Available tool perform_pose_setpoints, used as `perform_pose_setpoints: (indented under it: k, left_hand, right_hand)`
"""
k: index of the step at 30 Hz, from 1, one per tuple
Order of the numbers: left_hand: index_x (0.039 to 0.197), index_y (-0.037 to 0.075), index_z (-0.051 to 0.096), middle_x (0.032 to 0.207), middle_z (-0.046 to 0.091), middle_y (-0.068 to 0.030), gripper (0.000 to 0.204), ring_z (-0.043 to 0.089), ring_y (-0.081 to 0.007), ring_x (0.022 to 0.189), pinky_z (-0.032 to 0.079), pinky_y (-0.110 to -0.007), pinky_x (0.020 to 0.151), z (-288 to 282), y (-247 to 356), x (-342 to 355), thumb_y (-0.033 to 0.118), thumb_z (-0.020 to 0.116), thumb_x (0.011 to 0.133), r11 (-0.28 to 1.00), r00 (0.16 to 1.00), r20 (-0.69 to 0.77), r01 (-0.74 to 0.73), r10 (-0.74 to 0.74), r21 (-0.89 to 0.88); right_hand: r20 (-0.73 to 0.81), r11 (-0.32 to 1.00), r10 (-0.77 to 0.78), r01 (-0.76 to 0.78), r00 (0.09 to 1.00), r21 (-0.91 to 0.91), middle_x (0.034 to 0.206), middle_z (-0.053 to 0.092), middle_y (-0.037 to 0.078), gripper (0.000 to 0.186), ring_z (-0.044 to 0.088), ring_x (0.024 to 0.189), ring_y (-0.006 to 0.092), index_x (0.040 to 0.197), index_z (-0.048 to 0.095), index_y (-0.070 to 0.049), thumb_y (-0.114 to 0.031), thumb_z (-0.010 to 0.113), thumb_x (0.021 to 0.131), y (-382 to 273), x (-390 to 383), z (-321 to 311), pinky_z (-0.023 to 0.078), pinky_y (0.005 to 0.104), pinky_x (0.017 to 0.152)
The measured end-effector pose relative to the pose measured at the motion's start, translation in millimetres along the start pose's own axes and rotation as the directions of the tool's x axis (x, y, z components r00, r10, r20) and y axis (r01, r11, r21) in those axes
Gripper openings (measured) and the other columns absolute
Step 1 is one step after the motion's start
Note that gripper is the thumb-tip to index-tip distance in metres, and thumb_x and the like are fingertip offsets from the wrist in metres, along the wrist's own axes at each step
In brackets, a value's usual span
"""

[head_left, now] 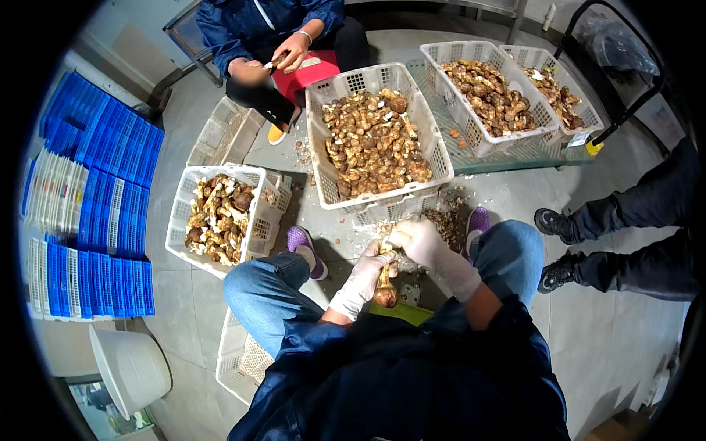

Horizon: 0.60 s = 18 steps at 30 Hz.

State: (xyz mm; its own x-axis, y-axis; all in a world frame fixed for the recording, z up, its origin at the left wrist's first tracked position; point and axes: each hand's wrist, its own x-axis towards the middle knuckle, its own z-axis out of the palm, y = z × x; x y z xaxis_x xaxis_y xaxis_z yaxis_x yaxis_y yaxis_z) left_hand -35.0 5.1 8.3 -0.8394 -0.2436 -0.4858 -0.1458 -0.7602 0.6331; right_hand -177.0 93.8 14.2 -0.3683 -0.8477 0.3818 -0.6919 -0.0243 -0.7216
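In my white-gloved left hand point(362, 279) I grip a mushroom point(386, 292) by its pale stem, brown cap hanging downward. My right hand point(424, 246), gloved too, is closed at the stem's upper end; whatever its fingers hold is hidden. Both hands are above the gap between my knees. Straight ahead stands a large white crate point(443, 167) full of brown mushrooms. To my left, a smaller white crate point(176, 231) holds more mushrooms with pale stems. Pale trimmings point(448, 220) litter the floor beyond my right hand.
Two more mushroom crates point(482, 145) point(581, 136) sit on a green platform point(507, 160) at the far right. Opposite me a seated person point(294, 51) works on a mushroom. Someone's dark-trousered legs point(625, 213) are at right. Blue crates point(95, 198) are stacked left, near a white tub point(132, 371).
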Motion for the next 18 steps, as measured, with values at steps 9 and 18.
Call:
perform_pose_setpoints:
  k: [9, 18]
  left_hand:
    - [0.113, 0.000, 0.047, 0.091, 0.060, -0.0102, 0.027, 0.061, -0.0190, 0.074, 0.050, -0.027, 0.066, -4.2, -1.1, -4.2, 0.004, 0.050, 0.087, 0.995, 0.997, -0.078, 0.013, -0.006, 0.097]
    - [0.112, 0.001, 0.046, 0.091, 0.060, -0.0094, 0.024, 0.059, -0.0178, 0.069, 0.050, -0.027, 0.062, -13.7, -4.9, -0.8, 0.008, 0.045, 0.090, 0.981, 0.997, -0.060, -0.029, 0.041, 0.190]
  right_hand:
    - [-0.066, 0.899, 0.259, -0.266, 0.964, -0.347, 0.069, 0.060, 0.010, 0.011, 0.056, 0.056, 0.0243, 0.074, 0.061, -0.010, -0.015, 0.053, 0.078, 29.7, -2.3, -0.2, 0.048, 0.0330, 0.055]
    - [-0.031, 0.948, 0.279, -0.280, 0.960, -0.148, 0.066, 0.058, 0.009, 0.010, 0.054, 0.055, 0.0262, 0.073, 0.059, -0.011, -0.017, 0.053, 0.079, 20.2, -8.4, -13.1, 0.046, 0.0334, 0.052]
